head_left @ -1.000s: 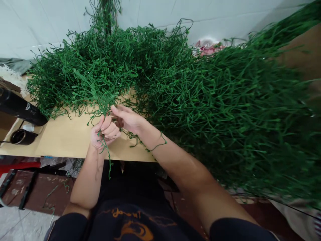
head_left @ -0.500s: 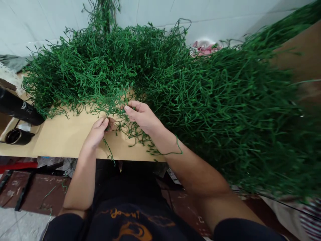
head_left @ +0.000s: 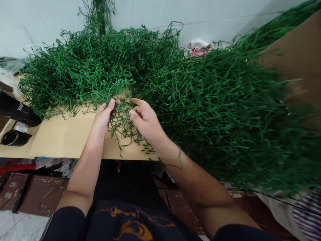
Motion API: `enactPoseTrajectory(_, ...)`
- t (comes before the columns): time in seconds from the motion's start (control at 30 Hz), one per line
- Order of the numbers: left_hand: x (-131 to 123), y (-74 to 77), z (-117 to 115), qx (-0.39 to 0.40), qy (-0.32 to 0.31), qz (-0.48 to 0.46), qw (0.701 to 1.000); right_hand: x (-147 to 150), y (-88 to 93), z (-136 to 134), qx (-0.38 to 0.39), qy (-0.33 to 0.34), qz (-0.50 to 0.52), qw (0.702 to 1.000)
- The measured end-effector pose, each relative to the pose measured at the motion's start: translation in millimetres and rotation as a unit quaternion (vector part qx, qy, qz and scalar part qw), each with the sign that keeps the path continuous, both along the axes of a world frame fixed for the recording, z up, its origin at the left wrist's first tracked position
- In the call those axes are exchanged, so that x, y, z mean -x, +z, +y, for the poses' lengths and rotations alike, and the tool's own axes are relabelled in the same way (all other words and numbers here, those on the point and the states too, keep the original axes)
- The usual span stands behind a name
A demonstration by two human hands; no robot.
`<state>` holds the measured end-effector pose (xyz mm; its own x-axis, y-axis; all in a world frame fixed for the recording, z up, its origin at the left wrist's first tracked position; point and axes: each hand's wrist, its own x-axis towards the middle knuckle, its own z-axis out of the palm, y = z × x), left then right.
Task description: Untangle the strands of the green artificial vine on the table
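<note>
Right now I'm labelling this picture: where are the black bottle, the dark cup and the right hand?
Black bottle (head_left: 18, 108), head view: its side.
Dark cup (head_left: 20, 138), head view: its outer wall.
Right hand (head_left: 147, 122), head view: back of the hand.

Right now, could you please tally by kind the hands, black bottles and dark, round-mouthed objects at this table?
Hands: 2 (left hand, right hand)
Black bottle: 1
Dark, round-mouthed object: 1
Total: 4, leaving out the green stems, too many to count.
</note>
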<state>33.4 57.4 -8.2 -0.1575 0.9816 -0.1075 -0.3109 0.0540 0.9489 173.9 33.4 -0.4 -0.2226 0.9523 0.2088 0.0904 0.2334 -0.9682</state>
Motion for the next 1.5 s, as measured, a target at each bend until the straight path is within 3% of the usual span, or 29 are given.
enactPoseTrajectory(0.1, -2.6, -0.3, 3.7, -0.019, 0.031, 0.029, 0.999, -7.8, -2.0, 2.4, -0.006, -0.026, -0.012, 1.0)
enactPoseTrajectory(0.27, -2.7, -4.0, 9.6, -0.004, 0.075, 0.018, 0.997, -14.7, -6.6, 2.9, -0.03, -0.005, -0.087, 0.996)
enactPoseTrajectory(0.47, -3.7, -7.4, 9.7, -0.01, 0.07, 0.0, 0.997, -14.2, -2.4, 6.7, -0.043, -0.04, -0.186, 0.981)
enactPoseTrajectory(0.7, -3.7, -9.1, 9.4, -0.031, 0.074, -0.004, 0.997, 1.6, -1.6, 14.1, -0.1, 0.021, -0.327, 0.939)
enactPoseTrajectory(0.83, -2.2, -9.1, 10.1, -0.045, 0.085, 0.014, 0.995, 3.8, -0.9, 8.4, -0.133, 0.047, -0.306, 0.942)
enactPoseTrajectory(1.03, -5.8, -7.5, 14.6, -0.037, 0.125, 0.007, 0.991, 5.5, 5.0, -13.7, -0.252, 0.038, -0.268, 0.929)
enactPoseTrajectory(1.17, 7.6, -6.4, 17.5, -0.015, 0.191, -0.028, 0.981, 1.9, 9.6, -24.4, -0.343, 0.104, -0.224, 0.906)
enactPoseTrajectory(1.23, 12.8, -3.4, 15.4, -0.019, 0.177, -0.034, 0.983, -1.0, 13.4, -21.1, -0.318, 0.103, -0.232, 0.914)
enactPoseTrajectory(1.37, 8.1, 5.9, 6.9, -0.001, 0.089, -0.03, 0.996, 0.3, 17.1, -2.0, -0.164, 0.017, -0.264, 0.95)
enactPoseTrajectory(1.5, 0.0, 9.2, 1.3, -0.014, 0.057, -0.054, 0.997, 14.0, 12.0, 11.5, -0.143, -0.007, -0.294, 0.945)
